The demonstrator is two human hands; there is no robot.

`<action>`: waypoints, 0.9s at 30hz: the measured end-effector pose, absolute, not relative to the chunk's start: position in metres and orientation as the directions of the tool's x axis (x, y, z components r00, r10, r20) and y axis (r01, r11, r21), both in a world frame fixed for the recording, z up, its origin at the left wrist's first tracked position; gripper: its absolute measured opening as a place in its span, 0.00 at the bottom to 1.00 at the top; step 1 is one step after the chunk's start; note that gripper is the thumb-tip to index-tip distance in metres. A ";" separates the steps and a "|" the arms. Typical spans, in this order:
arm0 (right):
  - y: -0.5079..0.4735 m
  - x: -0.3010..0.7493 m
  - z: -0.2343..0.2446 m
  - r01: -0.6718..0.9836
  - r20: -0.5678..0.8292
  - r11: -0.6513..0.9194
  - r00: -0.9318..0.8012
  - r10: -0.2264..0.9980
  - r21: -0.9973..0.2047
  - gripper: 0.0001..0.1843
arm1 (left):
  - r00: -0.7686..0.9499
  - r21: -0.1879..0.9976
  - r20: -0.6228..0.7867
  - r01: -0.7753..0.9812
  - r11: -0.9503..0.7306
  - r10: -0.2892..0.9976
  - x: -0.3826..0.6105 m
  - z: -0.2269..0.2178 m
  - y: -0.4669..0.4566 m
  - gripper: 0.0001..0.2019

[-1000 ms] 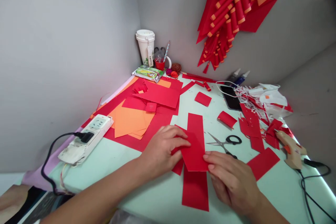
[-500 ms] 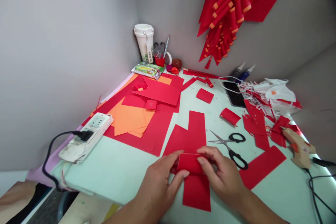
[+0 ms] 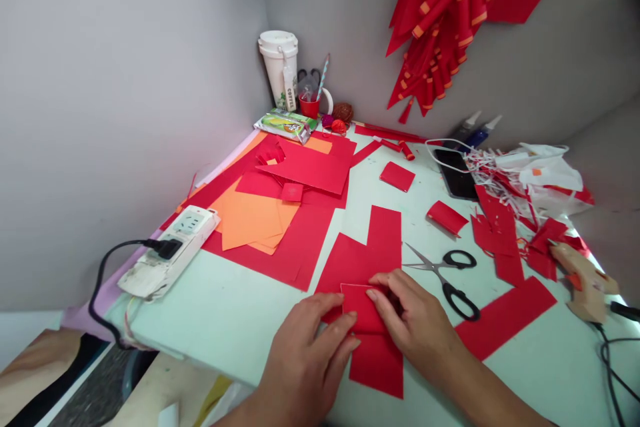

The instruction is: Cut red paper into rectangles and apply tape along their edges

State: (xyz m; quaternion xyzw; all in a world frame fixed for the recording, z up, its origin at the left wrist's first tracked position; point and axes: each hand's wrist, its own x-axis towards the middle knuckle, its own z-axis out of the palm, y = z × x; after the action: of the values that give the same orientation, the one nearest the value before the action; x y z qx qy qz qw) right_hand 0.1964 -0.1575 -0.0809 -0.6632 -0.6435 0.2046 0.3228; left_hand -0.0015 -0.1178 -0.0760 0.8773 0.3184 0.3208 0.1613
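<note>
A small folded piece of red paper (image 3: 361, 307) lies in front of me, over a longer red strip (image 3: 377, 363). My right hand (image 3: 417, 323) pinches its right side, thumb on top and the other fingers curled at the far edge. At its left side my left hand (image 3: 315, 350) has its fingers apart, with the tips touching the paper. Behind the hands is a larger cut red sheet (image 3: 345, 260). Scissors (image 3: 443, 273) with black handles lie open just beyond my right hand, and another red strip (image 3: 505, 320) is beside them.
A white power strip (image 3: 173, 250) with a plugged-in cord sits at the left edge. Red sheets and orange paper (image 3: 253, 217) cover the back left. On the right are a glue gun (image 3: 585, 280), red scraps (image 3: 500, 240) and a phone (image 3: 454, 175). A white cup (image 3: 279, 70) stands at the back.
My left hand has loosened its pinch and its fingers have spread along the paper's left side. The folded paper now lies flatter. The view has shifted slightly.
</note>
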 end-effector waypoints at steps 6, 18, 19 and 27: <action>-0.157 0.195 -0.085 0.756 0.172 0.034 0.105 0.979 -0.653 0.10 | 0.606 0.516 0.420 0.453 -0.727 0.676 -0.001 -0.082 -0.118 0.11; -0.169 0.210 -0.066 0.413 0.285 0.189 0.184 0.941 -0.891 0.08 | 0.557 0.638 0.426 0.374 -0.673 0.713 0.003 -0.066 -0.112 0.05; -0.172 0.212 -0.066 0.364 0.310 0.226 0.191 0.931 -0.904 0.09 | 0.564 0.665 0.427 0.333 -0.668 0.707 0.005 -0.061 -0.110 0.03; -0.172 0.201 -0.073 0.116 0.032 -0.004 0.304 0.952 -0.993 0.33 | 0.496 0.972 -0.205 0.202 0.117 0.844 0.025 -0.038 -0.102 0.11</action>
State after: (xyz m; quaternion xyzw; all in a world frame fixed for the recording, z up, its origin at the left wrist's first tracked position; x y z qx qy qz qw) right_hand 0.2010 -0.1716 -0.0734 -0.5958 -0.4483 0.3834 0.5450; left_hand 0.0252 -0.1018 -0.0376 0.6106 0.4283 0.2617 0.6126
